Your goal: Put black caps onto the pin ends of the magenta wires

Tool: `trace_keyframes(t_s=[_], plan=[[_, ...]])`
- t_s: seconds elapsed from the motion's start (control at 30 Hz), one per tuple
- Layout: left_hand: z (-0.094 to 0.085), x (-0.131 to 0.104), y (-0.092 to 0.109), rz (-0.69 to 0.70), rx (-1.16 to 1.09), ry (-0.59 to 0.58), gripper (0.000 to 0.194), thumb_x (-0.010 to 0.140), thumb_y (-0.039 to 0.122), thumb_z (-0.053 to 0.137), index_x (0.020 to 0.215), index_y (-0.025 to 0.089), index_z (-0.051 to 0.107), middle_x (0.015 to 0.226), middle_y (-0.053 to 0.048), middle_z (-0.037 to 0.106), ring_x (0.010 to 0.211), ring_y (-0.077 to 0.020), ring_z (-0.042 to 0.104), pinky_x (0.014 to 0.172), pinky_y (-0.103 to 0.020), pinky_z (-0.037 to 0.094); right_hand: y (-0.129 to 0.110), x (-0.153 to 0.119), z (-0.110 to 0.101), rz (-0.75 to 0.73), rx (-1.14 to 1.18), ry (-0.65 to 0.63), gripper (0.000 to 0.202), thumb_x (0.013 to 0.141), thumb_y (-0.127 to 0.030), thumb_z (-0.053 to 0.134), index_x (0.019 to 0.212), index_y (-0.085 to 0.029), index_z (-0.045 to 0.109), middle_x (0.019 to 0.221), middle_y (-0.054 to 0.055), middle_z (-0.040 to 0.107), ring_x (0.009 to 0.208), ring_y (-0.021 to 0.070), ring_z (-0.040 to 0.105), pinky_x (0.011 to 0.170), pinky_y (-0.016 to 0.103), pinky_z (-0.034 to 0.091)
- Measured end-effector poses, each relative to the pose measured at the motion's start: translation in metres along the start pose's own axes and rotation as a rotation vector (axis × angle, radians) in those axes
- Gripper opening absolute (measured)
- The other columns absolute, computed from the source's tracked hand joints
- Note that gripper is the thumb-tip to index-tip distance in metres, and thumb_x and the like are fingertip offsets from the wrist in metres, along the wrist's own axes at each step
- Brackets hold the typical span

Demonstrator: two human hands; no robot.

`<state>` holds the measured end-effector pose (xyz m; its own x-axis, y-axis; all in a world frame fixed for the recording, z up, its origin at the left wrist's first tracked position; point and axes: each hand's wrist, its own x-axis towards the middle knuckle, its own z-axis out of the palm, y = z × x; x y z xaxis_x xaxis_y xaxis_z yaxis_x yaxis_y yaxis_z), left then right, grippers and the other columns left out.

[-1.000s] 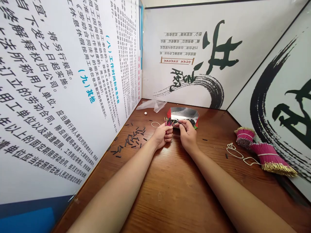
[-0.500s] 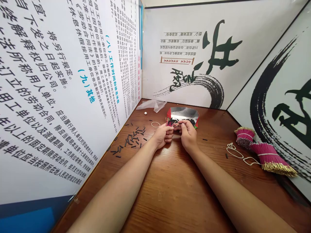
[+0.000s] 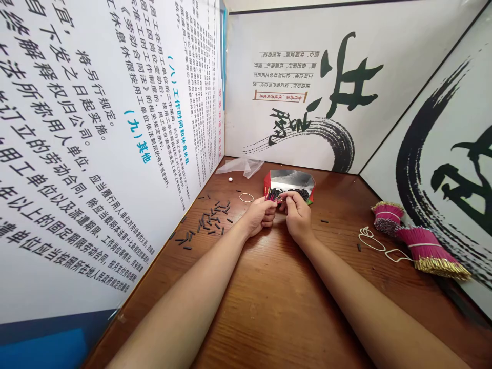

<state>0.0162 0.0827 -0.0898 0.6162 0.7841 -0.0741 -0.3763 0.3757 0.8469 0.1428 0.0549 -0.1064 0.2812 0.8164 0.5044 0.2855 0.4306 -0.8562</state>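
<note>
My left hand [image 3: 262, 213] is closed around a small bunch of thin pink wires [image 3: 271, 198], whose upper ends look dark. My right hand [image 3: 297, 214] is beside it with thumb and forefinger pinched at the bunch's right side. What sits between those fingertips is too small to make out. Just behind both hands is an open box [image 3: 290, 177] with a silvery inside and red and green outer sides. Short black tubes [image 3: 302, 193] lie in it, partly hidden by my hands.
Many loose black tube pieces [image 3: 211, 220] lie on the brown table [image 3: 253, 302] to the left. Near them are a rubber band [image 3: 246, 197], a small white ball [image 3: 230, 179] and a clear plastic bag [image 3: 244, 166]. Two tied pink wire bundles [image 3: 428, 248] and loose pale bands [image 3: 371, 238] lie right. Printed panels enclose the table.
My right fingertips have drawn closer to the wires in my left hand, and the gap between the hands at the tips has narrowed. Everything on the table stays put.
</note>
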Motion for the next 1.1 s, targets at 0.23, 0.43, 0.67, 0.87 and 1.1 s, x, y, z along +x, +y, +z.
trace_keyframes(t_s=[0.23, 0.43, 0.67, 0.87, 1.1], plan=[[-0.0005, 0.0002, 0.0018, -0.003, -0.053, -0.002, 0.022, 0.075, 0.019, 0.057, 0.07, 0.02, 0.036, 0.052, 0.011, 0.026, 0.036, -0.0017, 0.016, 0.035, -0.015, 0.011, -0.001, 0.0007, 0.0027, 0.011, 0.026, 0.035, 0.024, 0.084, -0.035, 0.057, 0.104, -0.021, 0.053, 0.081, 0.0, 0.058, 0.069, 0.0154, 0.057, 0.066, 0.03, 0.049], [-0.0017, 0.0006, 0.0015, -0.012, -0.077, -0.001, 0.022, 0.076, 0.018, 0.057, 0.071, 0.02, 0.035, 0.052, 0.011, 0.027, 0.036, -0.0017, 0.016, 0.035, -0.014, 0.012, 0.0018, 0.0008, 0.0029, -0.01, -0.042, 0.042, 0.026, 0.083, -0.039, 0.061, 0.101, -0.021, 0.055, 0.081, 0.0, 0.058, 0.066, 0.0138, 0.056, 0.064, 0.029, 0.049], [-0.0008, -0.001, 0.0025, 0.001, -0.074, 0.0, 0.02, 0.077, 0.019, 0.059, 0.075, 0.019, 0.039, 0.052, 0.011, 0.028, 0.036, -0.0014, 0.017, 0.035, -0.014, 0.013, -0.0016, 0.0002, 0.003, -0.04, -0.134, 0.026, 0.029, 0.082, -0.041, 0.062, 0.102, -0.019, 0.058, 0.077, 0.0, 0.06, 0.061, 0.0128, 0.053, 0.058, 0.027, 0.045], [-0.0015, -0.0003, 0.0017, 0.0, -0.075, 0.0, 0.022, 0.077, 0.022, 0.061, 0.074, 0.019, 0.039, 0.052, 0.011, 0.028, 0.036, -0.0012, 0.017, 0.035, -0.014, 0.014, -0.002, -0.0004, 0.0033, -0.039, -0.177, 0.006, 0.028, 0.083, -0.04, 0.061, 0.102, -0.02, 0.059, 0.076, -0.001, 0.06, 0.058, 0.0121, 0.052, 0.057, 0.026, 0.043], [-0.0016, 0.0001, 0.0021, 0.001, -0.086, -0.008, 0.027, 0.079, 0.024, 0.061, 0.071, 0.02, 0.036, 0.051, 0.011, 0.026, 0.036, -0.0017, 0.016, 0.035, -0.014, 0.013, -0.0019, 0.0003, 0.0012, -0.042, -0.185, 0.043, 0.026, 0.084, -0.033, 0.054, 0.106, -0.019, 0.057, 0.078, 0.0, 0.058, 0.067, 0.0147, 0.053, 0.065, 0.028, 0.044]])
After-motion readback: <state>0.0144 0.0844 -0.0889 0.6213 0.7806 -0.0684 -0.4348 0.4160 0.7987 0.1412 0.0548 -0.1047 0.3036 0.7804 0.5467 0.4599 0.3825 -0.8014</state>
